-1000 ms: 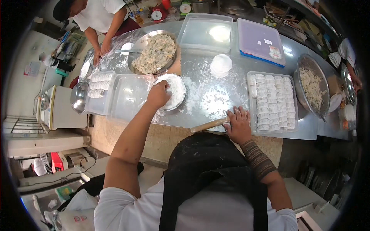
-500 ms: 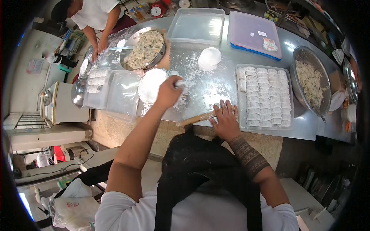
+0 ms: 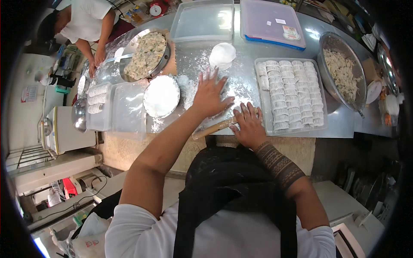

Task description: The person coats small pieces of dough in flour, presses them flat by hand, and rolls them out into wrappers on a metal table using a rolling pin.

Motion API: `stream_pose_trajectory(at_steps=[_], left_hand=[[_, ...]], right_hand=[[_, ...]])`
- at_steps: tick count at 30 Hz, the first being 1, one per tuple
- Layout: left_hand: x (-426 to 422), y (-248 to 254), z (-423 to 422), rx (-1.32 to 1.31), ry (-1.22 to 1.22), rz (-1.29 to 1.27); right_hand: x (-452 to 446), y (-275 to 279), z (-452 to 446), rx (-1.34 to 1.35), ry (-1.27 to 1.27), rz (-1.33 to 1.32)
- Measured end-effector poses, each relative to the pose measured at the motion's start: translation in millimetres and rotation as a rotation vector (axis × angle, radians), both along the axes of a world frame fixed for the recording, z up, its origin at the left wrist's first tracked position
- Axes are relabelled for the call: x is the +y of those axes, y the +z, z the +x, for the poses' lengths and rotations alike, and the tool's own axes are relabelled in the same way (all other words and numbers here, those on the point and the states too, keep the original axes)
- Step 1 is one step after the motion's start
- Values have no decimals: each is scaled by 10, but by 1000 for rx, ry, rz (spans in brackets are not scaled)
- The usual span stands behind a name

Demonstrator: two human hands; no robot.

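My left hand (image 3: pixel 211 95) lies palm down on the floured metal table (image 3: pixel 297 30), fingers spread; whatever is under the palm is hidden. My right hand (image 3: pixel 249 128) holds the right end of a wooden rolling pin (image 3: pixel 213 130), with its fingers across the pin and its thumb on the near side. Left of my left hand stands a round container of white flour (image 3: pixel 161 96). Beyond that hand lies a stack of thin, round white dough wrappers (image 3: pixel 222 55). Beside my right hand, a clear tray (image 3: pixel 260 96) holds rows of pleated white dumplings (image 3: pixel 292 94).
Filling fills a metal pan (image 3: pixel 164 60) at left and a large steel bowl (image 3: pixel 323 81) at right. Clear plastic containers (image 3: pixel 202 21) and a purple-lidded box (image 3: pixel 271 21) stand at the back. A co-worker (image 3: pixel 88 21) leans over the far left end.
My left hand has moved right from beside the flour container. It was closed around a small white piece; now it is spread flat on the table. My right hand stays on the rolling pin.
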State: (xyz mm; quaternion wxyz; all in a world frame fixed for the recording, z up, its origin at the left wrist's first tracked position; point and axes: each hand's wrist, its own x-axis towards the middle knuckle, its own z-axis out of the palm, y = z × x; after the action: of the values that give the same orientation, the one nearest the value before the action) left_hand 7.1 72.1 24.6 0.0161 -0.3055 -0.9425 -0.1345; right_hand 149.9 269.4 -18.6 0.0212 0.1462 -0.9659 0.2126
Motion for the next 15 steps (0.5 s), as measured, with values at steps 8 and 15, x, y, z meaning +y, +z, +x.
stream_pose_trajectory(at_steps=[8,15], left_hand=[[446,-402,-120,-87,-29,-50],[422,-518,-246,-168,38,258]], right_hand=[[-15,105,-33,-61,-4,57],[-22,75,-20,-51,-5,64]])
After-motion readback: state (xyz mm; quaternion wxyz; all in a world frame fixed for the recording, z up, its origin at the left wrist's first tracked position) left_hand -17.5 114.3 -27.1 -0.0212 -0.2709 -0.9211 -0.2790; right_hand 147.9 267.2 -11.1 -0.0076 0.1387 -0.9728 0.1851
